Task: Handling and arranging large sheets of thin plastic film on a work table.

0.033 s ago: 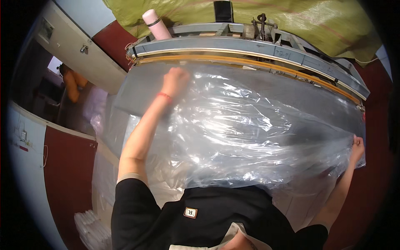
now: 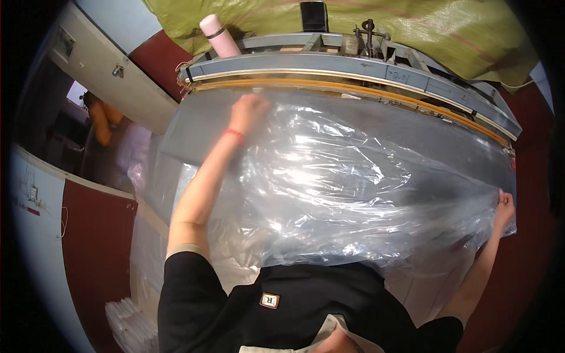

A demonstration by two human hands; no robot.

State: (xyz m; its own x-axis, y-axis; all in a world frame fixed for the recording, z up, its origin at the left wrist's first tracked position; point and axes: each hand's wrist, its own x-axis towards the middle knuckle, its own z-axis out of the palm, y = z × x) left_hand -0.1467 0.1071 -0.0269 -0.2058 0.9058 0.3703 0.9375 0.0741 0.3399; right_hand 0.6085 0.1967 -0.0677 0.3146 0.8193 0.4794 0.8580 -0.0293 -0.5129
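Observation:
A large clear plastic sheet (image 2: 329,176), wrinkled and shiny, lies across the work table in front of me. My left hand (image 2: 247,115), with a red band at the wrist, is at the sheet's far left part, close to the long bar machine. Its fingers are curled closed on the film, slightly blurred. Far to the right, my right hand (image 2: 504,209) pinches the sheet's edge between thumb and fingers, and the film is drawn into folds toward it. The near side of the sheet reaches my black shirt.
Along the table's far side runs a long metal bar machine (image 2: 353,63) with an orange strip (image 2: 329,83). Behind it stand a pink bottle (image 2: 220,36) and a yellow-green woven sheet (image 2: 447,35). A stack of folded plastic (image 2: 130,323) lies low left, below an open door (image 2: 112,65).

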